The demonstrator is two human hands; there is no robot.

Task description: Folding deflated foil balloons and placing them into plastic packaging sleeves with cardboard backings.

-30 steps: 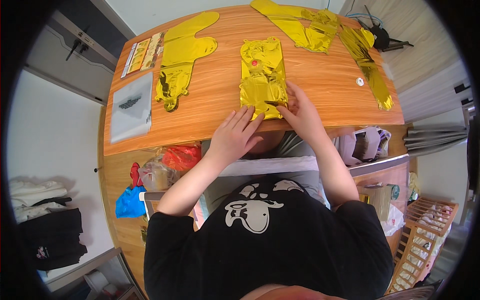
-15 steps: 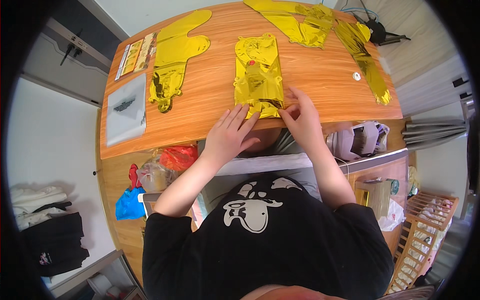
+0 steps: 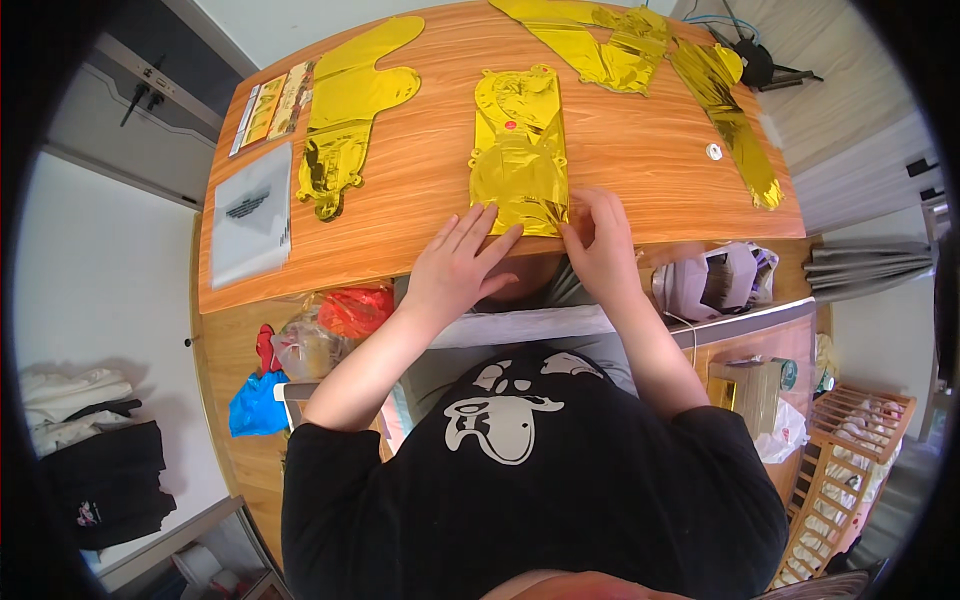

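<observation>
A flat gold foil balloon (image 3: 518, 160), folded into a long strip, lies in front of me with its lower end at the table's near edge. A small red spot (image 3: 511, 125) shows on its upper part. My left hand (image 3: 452, 268) rests with spread fingers on its lower left corner, fingertips pressing the foil. At the lower right corner, my right hand (image 3: 602, 245) has bent fingers and its thumb against the foil's edge, gripping it there. The lower part of the foil looks fairly smooth, with some creases near the right fingertips.
More flat gold foil balloons lie on the wooden table (image 3: 420, 150): one at left (image 3: 345, 120), one at far right of centre (image 3: 600, 50), one at right (image 3: 735, 120). Clear plastic sleeves (image 3: 250, 225), printed cards (image 3: 270, 110) and a small white roll (image 3: 713, 151) lie about.
The crumpled lower end of the foil balloon has been flattened out. My right hand has shifted slightly and its fingers have drawn in; my left hand has barely moved.
</observation>
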